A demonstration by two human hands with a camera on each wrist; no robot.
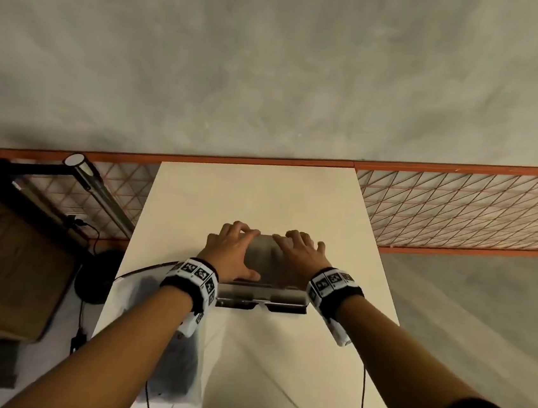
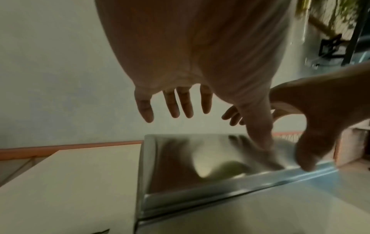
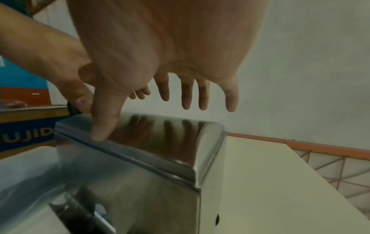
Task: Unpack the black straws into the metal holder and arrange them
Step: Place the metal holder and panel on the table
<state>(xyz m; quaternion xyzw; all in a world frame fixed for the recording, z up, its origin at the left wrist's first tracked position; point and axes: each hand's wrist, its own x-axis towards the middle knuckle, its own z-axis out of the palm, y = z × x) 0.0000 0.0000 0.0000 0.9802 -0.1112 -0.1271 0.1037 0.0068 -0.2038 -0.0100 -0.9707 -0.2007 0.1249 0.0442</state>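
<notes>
The metal holder (image 1: 265, 270), a shiny steel box with a closed lid, stands in the middle of the white table (image 1: 254, 202). Both hands are spread over its lid. My left hand (image 1: 234, 253) covers the lid's left half, my right hand (image 1: 300, 257) the right half. In the left wrist view the fingers (image 2: 180, 104) are straight above the holder (image 2: 200, 158) and the thumb (image 2: 258, 126) touches the lid's near edge. The right thumb (image 3: 104, 123) likewise presses the near edge of the holder (image 3: 160, 142). A clear plastic bag with dark contents (image 1: 180, 344) lies near the table's front left.
A cardboard box (image 1: 5, 269) and a metal tube (image 1: 97, 185) stand left of the table. Orange wire-mesh shelving (image 1: 459, 210) runs behind and to the right. A black cable (image 1: 362, 389) hangs over the table's right front edge. The wall is close behind.
</notes>
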